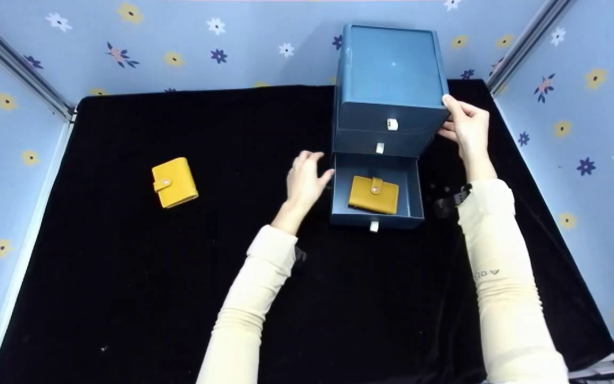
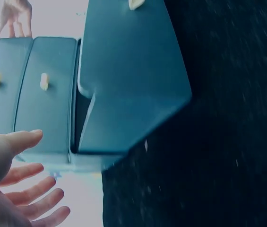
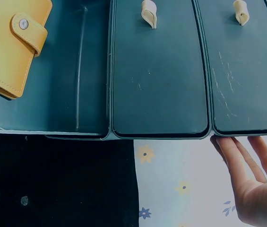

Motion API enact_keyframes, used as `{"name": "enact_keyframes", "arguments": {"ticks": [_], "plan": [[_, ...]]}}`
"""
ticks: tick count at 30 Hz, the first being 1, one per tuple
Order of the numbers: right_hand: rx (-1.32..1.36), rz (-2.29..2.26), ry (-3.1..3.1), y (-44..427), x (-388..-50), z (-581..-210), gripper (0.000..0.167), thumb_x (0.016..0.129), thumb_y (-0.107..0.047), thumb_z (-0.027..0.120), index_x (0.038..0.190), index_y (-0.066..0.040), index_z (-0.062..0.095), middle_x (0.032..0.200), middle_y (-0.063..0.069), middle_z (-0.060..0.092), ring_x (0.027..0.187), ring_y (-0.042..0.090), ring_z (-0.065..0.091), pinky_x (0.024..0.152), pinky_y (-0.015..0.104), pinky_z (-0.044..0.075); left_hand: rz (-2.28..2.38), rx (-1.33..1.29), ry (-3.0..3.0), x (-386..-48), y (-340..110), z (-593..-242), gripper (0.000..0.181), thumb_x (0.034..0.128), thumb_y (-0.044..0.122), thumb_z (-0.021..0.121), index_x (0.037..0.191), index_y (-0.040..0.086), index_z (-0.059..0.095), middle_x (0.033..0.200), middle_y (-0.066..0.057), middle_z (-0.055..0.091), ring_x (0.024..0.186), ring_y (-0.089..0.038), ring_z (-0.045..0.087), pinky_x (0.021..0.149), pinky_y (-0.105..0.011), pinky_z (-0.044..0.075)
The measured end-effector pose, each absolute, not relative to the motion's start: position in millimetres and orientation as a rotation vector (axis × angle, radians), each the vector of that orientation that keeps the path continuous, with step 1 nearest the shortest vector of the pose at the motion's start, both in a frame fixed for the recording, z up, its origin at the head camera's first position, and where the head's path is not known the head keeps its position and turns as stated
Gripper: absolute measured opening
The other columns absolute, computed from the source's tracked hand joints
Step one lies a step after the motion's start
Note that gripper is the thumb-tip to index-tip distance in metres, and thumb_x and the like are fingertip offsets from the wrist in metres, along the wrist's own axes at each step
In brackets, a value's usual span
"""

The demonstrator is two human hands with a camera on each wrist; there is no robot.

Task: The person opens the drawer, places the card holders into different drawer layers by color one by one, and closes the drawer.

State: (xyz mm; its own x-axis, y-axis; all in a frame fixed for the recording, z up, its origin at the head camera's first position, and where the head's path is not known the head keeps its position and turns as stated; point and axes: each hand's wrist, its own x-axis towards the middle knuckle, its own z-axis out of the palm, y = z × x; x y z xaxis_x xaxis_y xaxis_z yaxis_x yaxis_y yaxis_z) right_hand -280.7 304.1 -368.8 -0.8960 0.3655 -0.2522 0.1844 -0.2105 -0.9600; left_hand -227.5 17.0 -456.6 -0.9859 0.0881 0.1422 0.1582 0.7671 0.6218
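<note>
A blue three-drawer cabinet (image 1: 392,69) stands at the back, its bottom drawer (image 1: 411,184) pulled out and the upper two closed. Inside that drawer lies a yellow card holder (image 1: 366,198) with a snap strap, also visible in the right wrist view. My right hand (image 1: 469,130) touches the cabinet's upper right side near the front corner, its fingers fairly straight in the right wrist view. Just left of the cabinet, my left hand (image 1: 304,181) is spread and holds nothing; whether it touches the cabinet is unclear. A second yellow card holder (image 1: 175,182) lies farther left.
Black cloth (image 1: 126,277) covers the table. Blue flowered panels (image 1: 264,42) rise at the back and both sides. Each drawer front carries a small pale pull tab (image 1: 374,226).
</note>
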Motion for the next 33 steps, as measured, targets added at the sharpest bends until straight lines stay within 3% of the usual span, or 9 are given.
{"name": "enact_keyframes", "arguments": {"ticks": [9,33], "plan": [[-0.682,2.246,-1.907,304.0,-280.9,-368.2,0.036,0.069,-0.024,0.076,0.096,-0.004,0.066,0.068,0.007,0.063,0.058,0.018,0.063,0.052,0.028,0.051,-0.949,-0.077,-2.870,-234.8,-22.6,-465.4,0.042,0.0816,0.028,0.063,0.117,0.006,0.057,0.114,-0.011,0.053,0.102,-0.028,0.050,0.081,-0.038,0.043],[-0.690,2.228,-1.919,304.6,-281.0,-368.7,0.035,0.068,-0.025,0.076,0.095,-0.005,0.067,0.070,0.006,0.063,0.058,0.018,0.063,0.051,0.028,0.051,-0.699,0.270,-3.090,-247.1,-127.6,-475.5,0.049,0.0809,0.027,0.063,0.119,-0.001,0.051,0.116,-0.022,0.048,0.104,-0.038,0.046,0.079,-0.049,0.042]]}}
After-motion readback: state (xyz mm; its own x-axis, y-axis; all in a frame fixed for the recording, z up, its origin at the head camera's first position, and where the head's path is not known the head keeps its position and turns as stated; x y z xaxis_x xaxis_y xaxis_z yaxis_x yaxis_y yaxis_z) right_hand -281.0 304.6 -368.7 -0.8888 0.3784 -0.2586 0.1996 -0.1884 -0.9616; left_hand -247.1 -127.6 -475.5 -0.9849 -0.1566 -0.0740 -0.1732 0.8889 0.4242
